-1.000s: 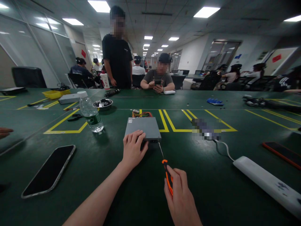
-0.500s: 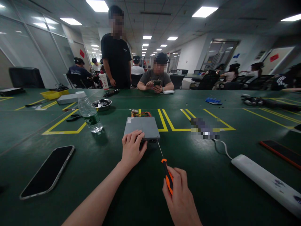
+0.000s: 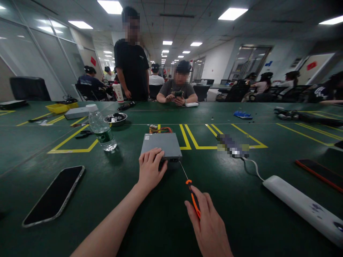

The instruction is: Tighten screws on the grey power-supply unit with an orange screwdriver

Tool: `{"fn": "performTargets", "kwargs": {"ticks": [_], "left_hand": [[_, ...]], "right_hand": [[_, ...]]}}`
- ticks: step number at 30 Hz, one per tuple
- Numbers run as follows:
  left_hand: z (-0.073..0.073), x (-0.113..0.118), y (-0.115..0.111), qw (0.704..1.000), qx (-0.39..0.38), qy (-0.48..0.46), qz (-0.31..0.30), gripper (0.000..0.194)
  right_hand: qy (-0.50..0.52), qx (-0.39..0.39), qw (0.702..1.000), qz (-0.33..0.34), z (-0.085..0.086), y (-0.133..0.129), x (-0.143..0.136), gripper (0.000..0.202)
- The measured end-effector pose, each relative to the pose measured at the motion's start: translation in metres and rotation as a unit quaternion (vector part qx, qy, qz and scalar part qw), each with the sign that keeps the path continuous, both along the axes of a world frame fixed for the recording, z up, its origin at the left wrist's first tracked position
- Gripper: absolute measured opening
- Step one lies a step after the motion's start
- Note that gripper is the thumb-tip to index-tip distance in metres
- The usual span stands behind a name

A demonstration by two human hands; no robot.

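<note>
A grey metal computer power supply (image 3: 168,142) lies flat on the green table, its coloured wires (image 3: 164,130) bunched behind it. My left hand (image 3: 151,167) grips its near edge, fingers on top and thumb down at the front face. In my right hand (image 3: 209,221) is an orange-and-black screwdriver (image 3: 195,200), its handle under the fingers and the thumb a little off to the side. The thin shaft slants up to the lower right corner of the front face. Whether the tip sits in a screw is too small to tell.
Left of the power supply stand a water bottle (image 3: 103,134) and a metal bowl (image 3: 116,119) of small parts. A phone (image 3: 55,196) lies at the near left. To the right are a white power strip (image 3: 300,207) and a cable. Two people (image 3: 131,67) are across the table.
My right hand has shifted slightly right, tilting the screwdriver's handle that way, and its grip on the handle has changed. The shaft's far end stays at the corner. My left hand is still.
</note>
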State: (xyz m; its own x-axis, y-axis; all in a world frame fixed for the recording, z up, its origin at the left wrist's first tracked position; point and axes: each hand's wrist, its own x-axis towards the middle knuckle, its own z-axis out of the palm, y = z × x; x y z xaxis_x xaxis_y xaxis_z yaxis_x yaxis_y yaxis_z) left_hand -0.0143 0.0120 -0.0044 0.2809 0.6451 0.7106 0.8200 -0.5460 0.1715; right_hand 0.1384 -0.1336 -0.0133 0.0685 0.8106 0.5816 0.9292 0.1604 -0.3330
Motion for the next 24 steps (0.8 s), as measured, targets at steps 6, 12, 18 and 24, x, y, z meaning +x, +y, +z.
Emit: {"fn": "performTargets", "kwargs": {"ticks": [6,12,18,24], "left_hand": [[0.0,-0.001,0.001,1.0,-0.004,0.005,-0.002,0.027],[0.0,-0.001,0.0,1.0,-0.011,0.007,-0.004,0.028],[0.0,-0.001,0.0,1.0,-0.011,0.002,-0.005,0.028],[0.001,-0.001,0.0,1.0,-0.011,0.007,-0.001,0.026]], "right_hand": [[-0.016,0.051,0.998,0.018,-0.001,-0.003,-0.002,0.035],[-0.037,0.046,0.998,0.008,0.003,-0.004,0.009,0.031],[-0.015,0.012,1.0,0.01,0.004,-0.005,0.004,0.037],[-0.059,0.085,0.995,0.007,0.005,-0.005,-0.001,0.033]]}}
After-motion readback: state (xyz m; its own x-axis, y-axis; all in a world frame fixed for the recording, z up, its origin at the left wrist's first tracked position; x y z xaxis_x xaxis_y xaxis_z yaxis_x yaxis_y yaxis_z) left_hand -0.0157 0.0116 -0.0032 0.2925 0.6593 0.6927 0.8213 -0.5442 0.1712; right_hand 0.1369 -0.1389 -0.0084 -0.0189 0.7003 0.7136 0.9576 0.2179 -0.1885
